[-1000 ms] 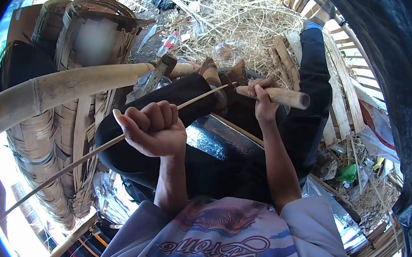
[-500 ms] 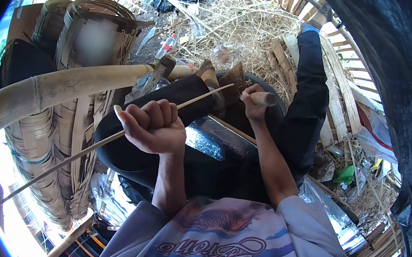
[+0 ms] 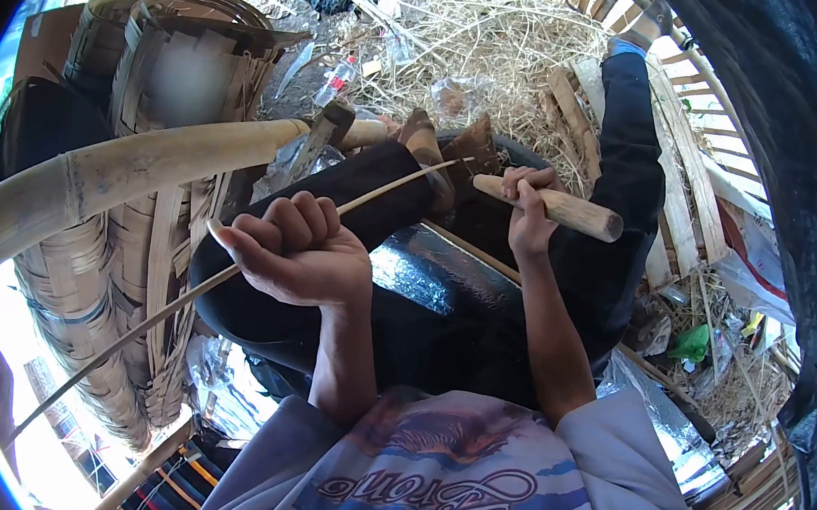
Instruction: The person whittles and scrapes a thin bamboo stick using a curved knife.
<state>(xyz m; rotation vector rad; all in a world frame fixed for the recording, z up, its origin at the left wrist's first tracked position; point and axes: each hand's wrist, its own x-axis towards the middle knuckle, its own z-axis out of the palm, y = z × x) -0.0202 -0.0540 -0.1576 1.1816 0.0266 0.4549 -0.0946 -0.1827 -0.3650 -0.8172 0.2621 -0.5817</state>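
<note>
My left hand (image 3: pixel 297 251) is closed in a fist around a long thin bamboo strip (image 3: pixel 142 330), which slants from the lower left up to a pale tip near my right hand. The fingers of my right hand (image 3: pixel 531 206) are wrapped round a thick wooden handle (image 3: pixel 577 214) whose butt points right. A broad brown blade (image 3: pixel 470 144) stands just beyond the strip's tip; whether it joins the handle cannot be made out. Dark shiny sheeting (image 3: pixel 416 274) lies across my lap.
A thick bamboo pole (image 3: pixel 129 171) crosses at the left, over woven bamboo rolls (image 3: pixel 76 295). Ahead are straw (image 3: pixel 501 36) and a plastic bottle (image 3: pixel 336 82). A dark tarp (image 3: pixel 790 126) hangs at the right.
The handle in my right hand swung to point toward me half a second ago and now points right again. My left hand and the strip have shifted slightly.
</note>
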